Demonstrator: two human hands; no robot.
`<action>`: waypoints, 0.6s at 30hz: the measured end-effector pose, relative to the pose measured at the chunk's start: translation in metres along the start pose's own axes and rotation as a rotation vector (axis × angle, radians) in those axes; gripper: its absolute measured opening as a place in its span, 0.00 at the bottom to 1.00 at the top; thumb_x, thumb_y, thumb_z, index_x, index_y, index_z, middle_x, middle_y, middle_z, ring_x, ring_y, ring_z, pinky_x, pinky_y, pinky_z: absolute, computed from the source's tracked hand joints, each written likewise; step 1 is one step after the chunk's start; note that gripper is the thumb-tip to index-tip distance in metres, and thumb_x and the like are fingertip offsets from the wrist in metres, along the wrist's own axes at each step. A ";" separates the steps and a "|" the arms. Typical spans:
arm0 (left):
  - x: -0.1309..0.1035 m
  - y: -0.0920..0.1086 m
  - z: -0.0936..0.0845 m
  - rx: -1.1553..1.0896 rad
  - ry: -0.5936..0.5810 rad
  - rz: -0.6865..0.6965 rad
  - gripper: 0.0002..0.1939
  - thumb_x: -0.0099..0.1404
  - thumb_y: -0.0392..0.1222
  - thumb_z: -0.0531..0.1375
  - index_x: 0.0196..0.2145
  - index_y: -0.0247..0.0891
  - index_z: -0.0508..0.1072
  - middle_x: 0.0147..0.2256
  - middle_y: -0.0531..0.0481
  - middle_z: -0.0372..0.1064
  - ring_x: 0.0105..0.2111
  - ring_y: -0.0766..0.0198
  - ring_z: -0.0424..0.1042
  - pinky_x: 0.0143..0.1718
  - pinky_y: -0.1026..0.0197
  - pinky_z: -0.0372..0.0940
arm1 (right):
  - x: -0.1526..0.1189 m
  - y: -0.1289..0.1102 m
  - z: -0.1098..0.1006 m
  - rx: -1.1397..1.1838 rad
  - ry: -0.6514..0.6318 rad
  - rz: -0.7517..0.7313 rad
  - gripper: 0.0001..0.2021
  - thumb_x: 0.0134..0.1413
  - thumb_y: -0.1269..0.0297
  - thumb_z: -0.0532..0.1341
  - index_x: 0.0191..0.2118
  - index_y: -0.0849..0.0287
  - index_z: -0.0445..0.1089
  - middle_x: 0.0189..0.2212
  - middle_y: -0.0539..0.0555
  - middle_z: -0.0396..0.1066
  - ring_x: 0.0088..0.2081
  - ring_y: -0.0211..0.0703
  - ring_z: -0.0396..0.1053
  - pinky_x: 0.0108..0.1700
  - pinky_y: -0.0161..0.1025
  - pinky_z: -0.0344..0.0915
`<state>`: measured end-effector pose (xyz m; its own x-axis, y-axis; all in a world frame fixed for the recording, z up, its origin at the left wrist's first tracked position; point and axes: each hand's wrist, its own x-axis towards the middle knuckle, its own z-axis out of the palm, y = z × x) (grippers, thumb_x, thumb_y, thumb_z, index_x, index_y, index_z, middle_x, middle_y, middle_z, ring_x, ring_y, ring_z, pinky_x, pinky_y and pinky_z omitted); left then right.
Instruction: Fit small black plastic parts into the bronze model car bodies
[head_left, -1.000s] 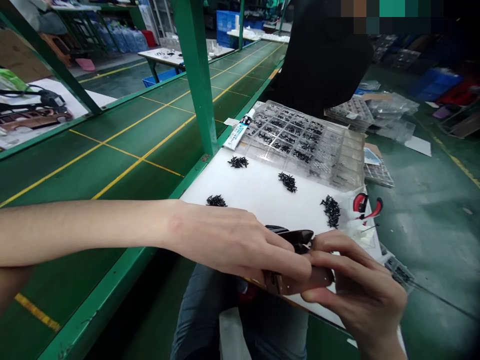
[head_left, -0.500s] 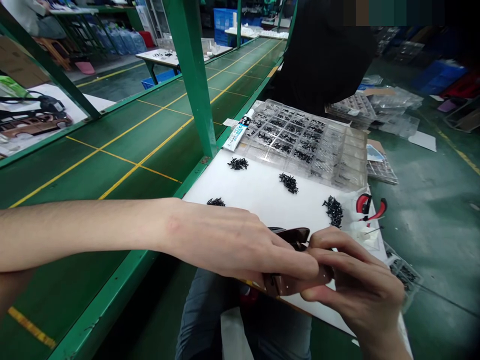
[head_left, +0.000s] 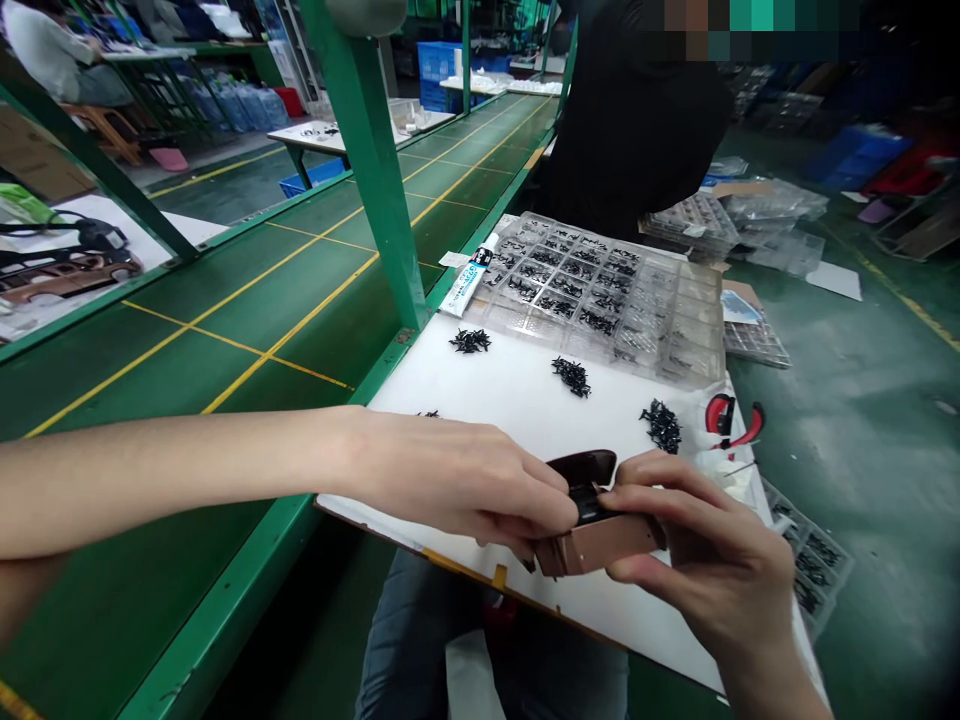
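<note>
Gripping brown plastic body (head_left: pixel 611 543) in right hand (head_left: pixel 720 550), with thumb against near face and fingers over top edge; likely clamped that way to stop twisting. Reaching in with left hand (head_left: pixel 465 480) at opposite end, with fingers bent down by dark interior; cannot tell whether pinching or only pressing, tips hidden. Held low over near part of tabletop (head_left: pixel 495 390), probably for a clear look down inside; cannot tell if touching the surface. Standing raised behind it: curved black flap (head_left: pixel 585 466), perhaps up to leave the interior reachable.

Set out farther back: separate piles of small black screws (head_left: pixel 572 377), spaced apart, likely to prevent mixing and allow quick picking; leftmost one mostly hidden behind left hand. Parked beyond: clear compartment box (head_left: pixel 525 318), probably as stock within reach without crowding the front. Lying at its left edge: white-and-blue tube (head_left: pixel 469 280), seemingly out of the way. Tucked at right edge near right hand: red-handled tool (head_left: pixel 748 430), presumably for easy grabbing
</note>
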<state>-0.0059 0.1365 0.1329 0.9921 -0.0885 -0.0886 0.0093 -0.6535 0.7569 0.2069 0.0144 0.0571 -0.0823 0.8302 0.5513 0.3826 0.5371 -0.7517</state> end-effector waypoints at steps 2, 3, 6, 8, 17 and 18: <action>-0.002 -0.005 0.002 -0.096 0.057 -0.003 0.22 0.65 0.25 0.61 0.26 0.41 0.51 0.27 0.57 0.55 0.24 0.69 0.55 0.24 0.65 0.53 | 0.001 0.001 0.000 -0.006 0.006 0.005 0.14 0.53 0.54 0.71 0.42 0.56 0.79 0.34 0.57 0.70 0.35 0.46 0.71 0.27 0.36 0.69; -0.004 -0.007 0.004 -0.138 0.089 0.003 0.22 0.64 0.26 0.62 0.26 0.41 0.51 0.27 0.58 0.54 0.25 0.69 0.56 0.25 0.66 0.53 | 0.001 0.001 0.000 -0.006 0.007 0.007 0.14 0.54 0.54 0.71 0.42 0.56 0.79 0.34 0.57 0.70 0.35 0.46 0.71 0.27 0.35 0.69; -0.010 -0.013 0.011 -0.230 0.175 0.000 0.20 0.66 0.29 0.62 0.26 0.41 0.53 0.26 0.58 0.55 0.26 0.68 0.57 0.29 0.67 0.56 | 0.000 0.002 0.000 -0.005 0.009 -0.006 0.13 0.54 0.55 0.71 0.43 0.56 0.78 0.34 0.57 0.70 0.36 0.45 0.71 0.25 0.34 0.68; -0.014 -0.014 0.016 -0.295 0.227 -0.016 0.19 0.66 0.31 0.62 0.26 0.41 0.54 0.27 0.57 0.58 0.27 0.68 0.59 0.30 0.67 0.57 | -0.002 0.003 0.000 0.000 0.003 -0.010 0.13 0.55 0.56 0.70 0.44 0.56 0.78 0.35 0.57 0.70 0.37 0.45 0.71 0.24 0.33 0.67; -0.029 -0.021 0.034 -0.078 0.336 -0.170 0.17 0.70 0.35 0.59 0.28 0.40 0.54 0.25 0.59 0.58 0.24 0.69 0.58 0.27 0.66 0.55 | -0.020 0.001 -0.004 -0.058 0.024 -0.057 0.13 0.56 0.60 0.70 0.47 0.57 0.76 0.37 0.56 0.70 0.39 0.47 0.70 0.34 0.38 0.71; -0.031 -0.029 0.041 0.025 0.375 -0.234 0.16 0.70 0.35 0.59 0.28 0.40 0.54 0.25 0.58 0.57 0.24 0.69 0.58 0.27 0.65 0.54 | -0.024 0.000 -0.004 -0.060 0.035 -0.064 0.13 0.56 0.61 0.70 0.47 0.57 0.76 0.37 0.56 0.70 0.39 0.47 0.70 0.34 0.39 0.71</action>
<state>-0.0417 0.1272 0.0872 0.9402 0.3404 -0.0112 0.2411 -0.6420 0.7278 0.2126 -0.0066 0.0456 -0.0768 0.7883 0.6105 0.4325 0.5781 -0.6919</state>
